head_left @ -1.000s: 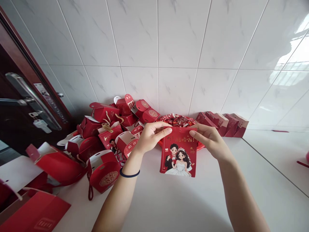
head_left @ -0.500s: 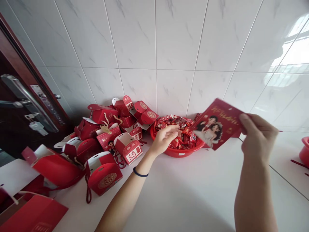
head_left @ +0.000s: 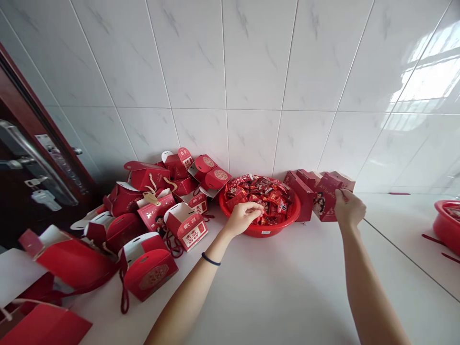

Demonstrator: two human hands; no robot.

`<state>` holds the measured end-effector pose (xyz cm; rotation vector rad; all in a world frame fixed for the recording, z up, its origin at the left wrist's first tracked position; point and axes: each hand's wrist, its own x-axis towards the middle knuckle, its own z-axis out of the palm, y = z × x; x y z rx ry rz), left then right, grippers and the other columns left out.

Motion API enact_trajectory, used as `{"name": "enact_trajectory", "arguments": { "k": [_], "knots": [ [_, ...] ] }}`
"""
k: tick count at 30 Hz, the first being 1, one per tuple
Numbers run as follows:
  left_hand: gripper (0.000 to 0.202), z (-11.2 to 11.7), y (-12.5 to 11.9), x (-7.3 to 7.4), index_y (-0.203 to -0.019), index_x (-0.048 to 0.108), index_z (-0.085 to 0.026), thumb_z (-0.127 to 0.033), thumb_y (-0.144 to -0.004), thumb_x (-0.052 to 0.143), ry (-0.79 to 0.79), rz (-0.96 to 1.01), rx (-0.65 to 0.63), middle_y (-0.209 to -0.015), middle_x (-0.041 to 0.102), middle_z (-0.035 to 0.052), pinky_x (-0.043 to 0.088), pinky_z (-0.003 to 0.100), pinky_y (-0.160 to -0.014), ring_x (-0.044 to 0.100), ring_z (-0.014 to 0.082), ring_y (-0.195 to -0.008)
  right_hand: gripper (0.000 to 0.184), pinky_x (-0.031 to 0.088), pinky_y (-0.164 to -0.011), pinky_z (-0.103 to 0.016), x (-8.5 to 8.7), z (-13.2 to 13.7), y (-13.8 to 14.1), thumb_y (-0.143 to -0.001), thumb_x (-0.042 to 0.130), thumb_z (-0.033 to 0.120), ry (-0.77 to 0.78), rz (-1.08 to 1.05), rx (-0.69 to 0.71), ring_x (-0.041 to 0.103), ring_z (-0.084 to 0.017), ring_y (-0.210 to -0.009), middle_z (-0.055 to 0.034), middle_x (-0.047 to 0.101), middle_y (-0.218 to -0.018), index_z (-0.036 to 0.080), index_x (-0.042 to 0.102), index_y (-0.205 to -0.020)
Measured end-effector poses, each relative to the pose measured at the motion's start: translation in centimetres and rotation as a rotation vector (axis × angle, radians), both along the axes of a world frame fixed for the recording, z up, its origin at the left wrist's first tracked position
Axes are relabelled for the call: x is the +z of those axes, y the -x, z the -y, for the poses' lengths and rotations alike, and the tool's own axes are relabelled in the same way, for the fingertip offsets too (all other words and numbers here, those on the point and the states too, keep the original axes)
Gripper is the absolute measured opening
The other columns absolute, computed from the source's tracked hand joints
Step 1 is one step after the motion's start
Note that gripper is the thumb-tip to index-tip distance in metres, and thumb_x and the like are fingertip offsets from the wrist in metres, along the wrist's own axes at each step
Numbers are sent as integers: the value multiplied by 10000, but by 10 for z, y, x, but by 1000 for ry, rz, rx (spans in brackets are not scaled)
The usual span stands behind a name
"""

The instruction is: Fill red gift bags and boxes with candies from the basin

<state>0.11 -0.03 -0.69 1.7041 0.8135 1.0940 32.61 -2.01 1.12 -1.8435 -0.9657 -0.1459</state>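
Observation:
My left hand point(head_left: 244, 218) is over the front left rim of a red plastic basin point(head_left: 266, 231). Its fingers are pinched together, and I cannot make out anything between them. Wrapped candies point(head_left: 268, 194) in red wrappers fill the basin. On the right, my right hand point(head_left: 349, 208) grips the right edge of a red gift box point(head_left: 326, 203) printed with a cartoon wedding couple. That box is upright at the front of a row of similar red boxes point(head_left: 301, 191), standing right of the basin by the wall. My fingers hide its right side.
Open red gift boxes point(head_left: 154, 270) with cord handles are heaped on the left of the white counter point(head_left: 273, 287). Behind is a tiled wall point(head_left: 251, 67). A door handle point(head_left: 28, 151) is at far left. Another red basin point(head_left: 447, 223) stands at the right edge.
My right hand has lowered the gift box from the air to the row beside the basin. My left hand's fingers have closed into a pinch over the candies.

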Motion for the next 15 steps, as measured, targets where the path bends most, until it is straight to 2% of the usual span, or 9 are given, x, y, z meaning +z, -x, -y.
{"name": "enact_trajectory", "arguments": {
  "k": [3,7,11,15],
  "knots": [
    [175,0,-1,-2,-874,757,-147,-281,-784,688,-14,-18,0,-876,796,88,596,337,-773,740,215,-789,407,440,-732,-379,-18,-12,4,-875,492,395,21,-77,-45,630,-311,-849,-150,748,-917,164,768,-1064],
    [173,-1,-1,-3,-873,757,-151,-273,-786,670,-28,-18,-1,-891,795,87,593,327,-768,737,213,-797,428,457,-755,-378,-32,-20,12,-867,492,399,32,-118,-23,649,-318,-872,-162,754,-938,143,761,-1080],
    [175,-1,-1,-3,-882,760,-146,-244,-799,641,-39,-38,4,-907,796,90,587,322,-796,743,218,-848,454,462,-785,-382,-40,-24,15,-867,480,420,49,-130,23,648,-319,-880,-177,751,-953,120,743,-1085],
    [168,1,-2,-1,-886,764,-148,-231,-803,643,-43,-51,12,-919,798,90,589,325,-811,746,223,-870,454,465,-761,-381,-41,-27,12,-873,455,485,91,-132,68,632,-307,-816,-162,731,-849,140,735,-967]
  ]
}}
